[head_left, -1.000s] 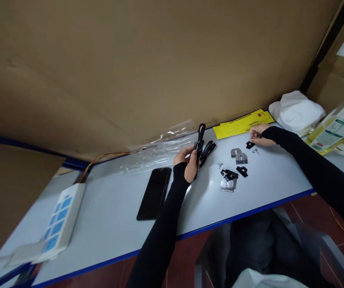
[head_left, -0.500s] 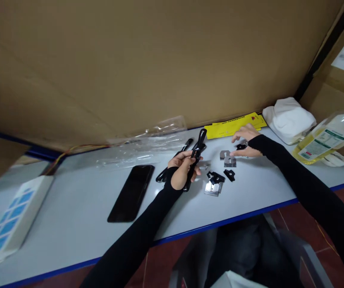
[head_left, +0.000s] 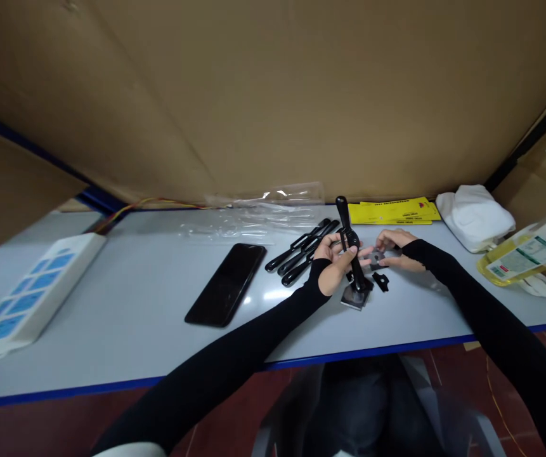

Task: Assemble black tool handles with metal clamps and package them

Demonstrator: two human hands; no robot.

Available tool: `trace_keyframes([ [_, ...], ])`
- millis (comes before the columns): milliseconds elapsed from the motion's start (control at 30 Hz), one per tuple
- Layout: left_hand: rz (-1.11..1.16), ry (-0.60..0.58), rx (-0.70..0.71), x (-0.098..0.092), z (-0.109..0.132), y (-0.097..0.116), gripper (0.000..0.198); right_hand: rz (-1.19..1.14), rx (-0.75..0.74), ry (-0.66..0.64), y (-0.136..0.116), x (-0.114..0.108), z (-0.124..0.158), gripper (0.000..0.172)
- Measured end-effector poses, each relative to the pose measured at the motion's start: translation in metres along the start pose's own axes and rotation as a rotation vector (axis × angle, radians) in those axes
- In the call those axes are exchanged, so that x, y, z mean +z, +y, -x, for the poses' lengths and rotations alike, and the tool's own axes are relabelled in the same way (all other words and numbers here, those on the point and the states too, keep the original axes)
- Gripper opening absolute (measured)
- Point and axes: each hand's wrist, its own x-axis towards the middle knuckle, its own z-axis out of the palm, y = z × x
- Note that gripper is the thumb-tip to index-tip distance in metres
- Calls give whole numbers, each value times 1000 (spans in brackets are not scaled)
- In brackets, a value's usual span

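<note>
A black spokeshave (head_left: 350,238) stands steeply angled in my left hand (head_left: 334,262), my thumb pressed across its middle and some fingertips reaching out beyond it. Close on its right is my right hand (head_left: 400,249), fingers curled in over grey metal blades (head_left: 376,257) on the table; whatever those fingers hold is hidden. A small black cap piece (head_left: 381,281) lies just below them. Under the spokeshave's lower end are more flat metal blades (head_left: 352,298), with black pieces partly covered by the handle.
Several more black spokeshaves (head_left: 301,251) lie left of my left hand, beside a dark phone (head_left: 226,284). Behind are clear plastic sleeves (head_left: 263,219) and yellow packets (head_left: 391,211). A white cloth bundle (head_left: 475,218) and tilted bottle (head_left: 522,251) sit right; a white-blue box (head_left: 39,285) sits left.
My view has swung, shifting the table's things rightward. My right hand has come nearer the left, its fingers more curled. The left hand still holds the spokeshave, now leaning the other way.
</note>
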Motion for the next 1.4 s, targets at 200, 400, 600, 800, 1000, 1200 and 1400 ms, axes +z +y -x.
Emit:
trace_keyframes([
  [200, 4, -11, -106, 11, 0, 1, 75, -90, 11, -79, 0, -12, 2, 30],
  [400, 29, 92, -66, 15, 4, 21, 69, -389, 128, 227, -23, -33, 7, 40],
  [600, 50, 159, -77, 16, 9, 13, 64, -716, 140, 551, -76, -17, 3, 53],
  [800, 88, 129, -79, 18, 16, 6, 61, -760, 278, 464, -83, 9, -4, 59],
  [1000, 97, 119, -50, 13, 12, -2, 57, -697, 274, 571, -90, 27, -1, 61],
  [1200, 84, 113, -74, 14, 13, 5, 52, -501, 196, 598, -90, 36, 4, 47],
  [1400, 11, 149, -75, 14, 16, 10, 48, -666, 207, 450, -85, 27, 5, 47],
])
